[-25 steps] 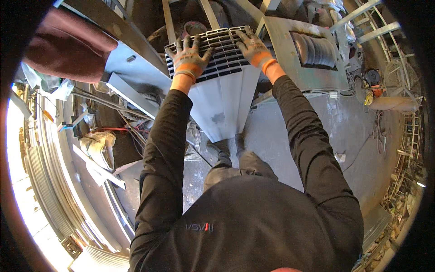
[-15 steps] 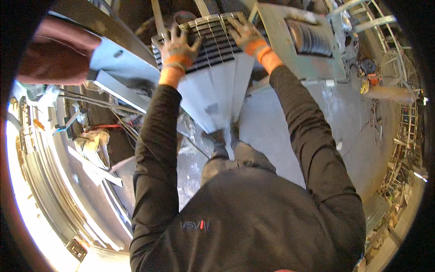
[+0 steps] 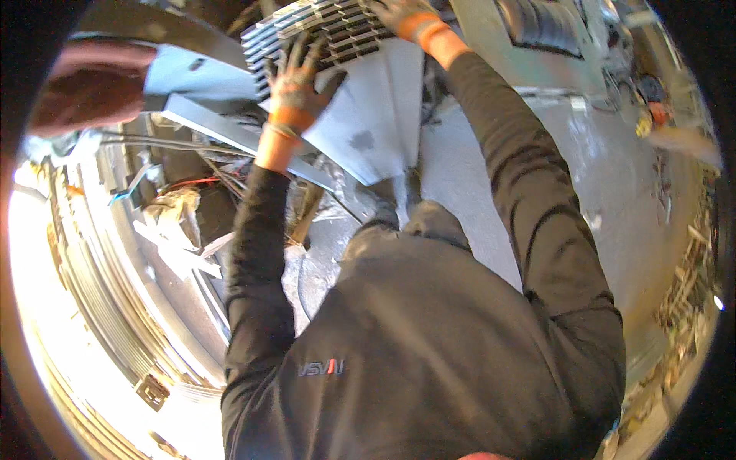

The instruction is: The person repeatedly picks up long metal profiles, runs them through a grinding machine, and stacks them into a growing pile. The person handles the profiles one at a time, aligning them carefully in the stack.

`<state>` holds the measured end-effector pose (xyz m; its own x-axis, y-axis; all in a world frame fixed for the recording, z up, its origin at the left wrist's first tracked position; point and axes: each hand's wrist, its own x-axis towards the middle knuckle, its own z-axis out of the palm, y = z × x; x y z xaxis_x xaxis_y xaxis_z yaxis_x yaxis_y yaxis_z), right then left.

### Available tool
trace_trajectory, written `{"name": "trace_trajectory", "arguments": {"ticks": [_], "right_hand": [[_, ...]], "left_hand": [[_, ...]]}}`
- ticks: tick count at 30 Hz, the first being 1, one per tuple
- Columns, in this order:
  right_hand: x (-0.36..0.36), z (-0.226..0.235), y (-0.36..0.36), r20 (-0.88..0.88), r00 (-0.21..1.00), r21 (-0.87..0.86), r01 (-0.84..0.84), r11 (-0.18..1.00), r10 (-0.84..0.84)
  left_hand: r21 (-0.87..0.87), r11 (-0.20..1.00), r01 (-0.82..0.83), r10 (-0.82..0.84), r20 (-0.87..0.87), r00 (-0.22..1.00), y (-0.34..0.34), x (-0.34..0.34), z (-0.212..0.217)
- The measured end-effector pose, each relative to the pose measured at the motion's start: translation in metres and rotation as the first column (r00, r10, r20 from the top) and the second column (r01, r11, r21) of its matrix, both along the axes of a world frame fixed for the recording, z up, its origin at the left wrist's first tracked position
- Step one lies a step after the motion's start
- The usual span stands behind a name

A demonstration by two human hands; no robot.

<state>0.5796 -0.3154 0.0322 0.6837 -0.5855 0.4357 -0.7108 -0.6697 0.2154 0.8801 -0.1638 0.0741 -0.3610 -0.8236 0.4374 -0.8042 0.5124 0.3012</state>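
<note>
In front of me stands a stack of long grey metal profiles [image 3: 368, 115], their hollow ends [image 3: 356, 27] facing up in rows. My left hand [image 3: 297, 88], in a grey work glove with an orange cuff, rests on the near left part of the stack with its fingers spread. My right hand [image 3: 406, 17], gloved the same way, lies at the stack's far right edge with fingers stretched out. The picture's upper edge partly cuts off its fingertips. Neither hand is wrapped round a profile.
To the left are a light-blue panel [image 3: 184, 73], a dark red cloth [image 3: 92, 84] and a grey metal bar [image 3: 207, 123]. A greenish machine panel [image 3: 529, 69] stands at the right. Long profiles [image 3: 107, 307] lie at the lower left. Grey floor [image 3: 468, 176] shows near my feet.
The stack's end face sits higher in the picture and more of its ends show. My right hand has shifted up and left in view; my left hand sits slightly lower, still spread.
</note>
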Motion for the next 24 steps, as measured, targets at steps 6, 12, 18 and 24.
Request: {"name": "trace_trajectory", "arguments": {"ticks": [6, 12, 18, 24], "right_hand": [[0.008, 0.004, 0.001, 0.276, 0.884, 0.426, 0.240, 0.872, -0.378], [0.005, 0.005, 0.003, 0.157, 0.894, 0.452, 0.313, 0.835, -0.420], [0.006, 0.001, 0.001, 0.066, 0.906, 0.372, 0.366, 0.853, -0.418], [0.005, 0.005, 0.003, 0.073, 0.890, 0.418, 0.382, 0.824, -0.450]], "left_hand": [[-0.065, 0.918, -0.391, 0.338, -0.385, 0.859, 0.071, 0.110, -0.019], [0.019, 0.639, -0.769, 0.762, -0.154, 0.629, 0.012, 0.292, -0.066], [0.148, 0.464, -0.873, 0.865, 0.139, 0.483, -0.074, 0.386, -0.070], [-0.013, 0.560, -0.828, 0.828, -0.005, 0.560, -0.051, 0.369, -0.071]]}}
